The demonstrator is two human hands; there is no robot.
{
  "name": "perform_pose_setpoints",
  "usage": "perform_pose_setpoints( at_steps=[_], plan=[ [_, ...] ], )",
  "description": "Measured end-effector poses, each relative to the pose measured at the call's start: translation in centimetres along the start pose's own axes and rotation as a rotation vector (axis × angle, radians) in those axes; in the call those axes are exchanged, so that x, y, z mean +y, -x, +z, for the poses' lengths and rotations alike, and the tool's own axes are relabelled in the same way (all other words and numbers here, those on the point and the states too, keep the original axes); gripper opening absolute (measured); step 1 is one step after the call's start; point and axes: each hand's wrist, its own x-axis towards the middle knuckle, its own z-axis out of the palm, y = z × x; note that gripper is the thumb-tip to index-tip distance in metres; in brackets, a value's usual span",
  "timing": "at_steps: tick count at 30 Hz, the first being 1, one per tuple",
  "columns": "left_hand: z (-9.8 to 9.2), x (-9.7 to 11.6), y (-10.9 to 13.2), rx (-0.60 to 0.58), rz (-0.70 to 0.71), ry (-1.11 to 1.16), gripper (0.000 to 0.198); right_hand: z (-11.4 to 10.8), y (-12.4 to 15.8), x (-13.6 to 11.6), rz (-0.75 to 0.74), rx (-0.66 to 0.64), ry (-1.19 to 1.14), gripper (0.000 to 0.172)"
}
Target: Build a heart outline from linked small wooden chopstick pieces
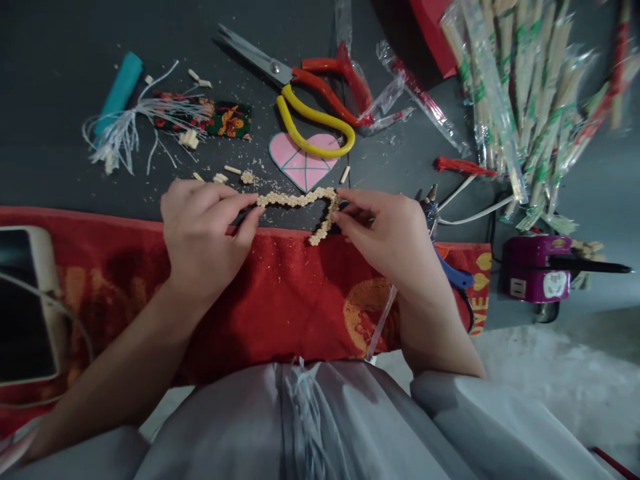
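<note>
A thin, knobbly beige strip (295, 199), made of small bead-like pieces, is stretched between my hands over the near edge of the table. My left hand (205, 223) pinches its left end between thumb and forefinger. My right hand (385, 227) grips it further right, at a bend where the rest of the strip hangs down toward me. Just beyond lies a pink paper heart (306, 160) with green lines, partly covered by scissors (315, 133) with yellow and red handles. Several short beige sticks (233, 170) lie past my left hand.
A red cloth (280, 293) runs along the near edge, with a phone-like device (30, 300) at left. White threads (135, 127) and a teal roll (119, 93) lie back left. Wrapped chopsticks (525, 87), pliers (453, 267) and a purple box (537, 267) are at right.
</note>
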Motion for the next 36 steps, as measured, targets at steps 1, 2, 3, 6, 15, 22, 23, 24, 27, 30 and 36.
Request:
perform_pose_setpoints(
  at_steps=[1,2,3,6,15,22,23,24,27,30,36],
  plan=[
    [0.0,0.0,0.0,-0.002,-0.002,0.001,0.015,0.0,0.0,0.0,0.001,-0.003,0.003,0.016],
    [0.0,0.0,0.0,-0.004,-0.007,0.003,0.015,0.0,0.0,0.0,0.001,-0.003,0.008,0.017],
    [0.0,0.0,0.0,-0.006,-0.014,0.005,0.015,0.0,0.0,-0.1,0.0,-0.002,0.014,0.017],
    [0.0,0.1,-0.1,0.006,-0.005,-0.005,0.014,0.1,0.0,-0.1,-0.008,0.009,0.02,0.018],
    [0.1,0.4,-0.2,0.022,0.004,-0.04,0.017,0.1,-0.1,0.0,-0.017,0.007,0.004,0.017],
    [0.0,0.5,-0.2,-0.008,-0.035,0.014,0.014,0.0,-0.1,-0.1,-0.01,-0.002,-0.001,0.017],
    [0.0,0.5,-0.2,-0.008,-0.038,0.014,0.015,-0.1,0.0,-0.2,-0.008,-0.006,0.002,0.016],
    [0.0,0.4,-0.2,-0.006,-0.037,0.013,0.015,-0.2,0.0,-0.2,-0.004,-0.005,0.012,0.016],
    [0.0,0.2,-0.1,0.001,-0.022,0.016,0.018,-0.4,0.2,-0.2,0.002,0.051,0.062,0.022],
    [0.1,0.0,0.0,-0.005,-0.024,0.024,0.021,-0.3,0.3,-0.1,-0.029,0.116,0.078,0.029],
    [0.2,0.0,0.0,0.015,-0.031,0.015,0.025,0.4,-0.2,-1.2,-0.142,0.114,0.122,0.024]
  ],
)
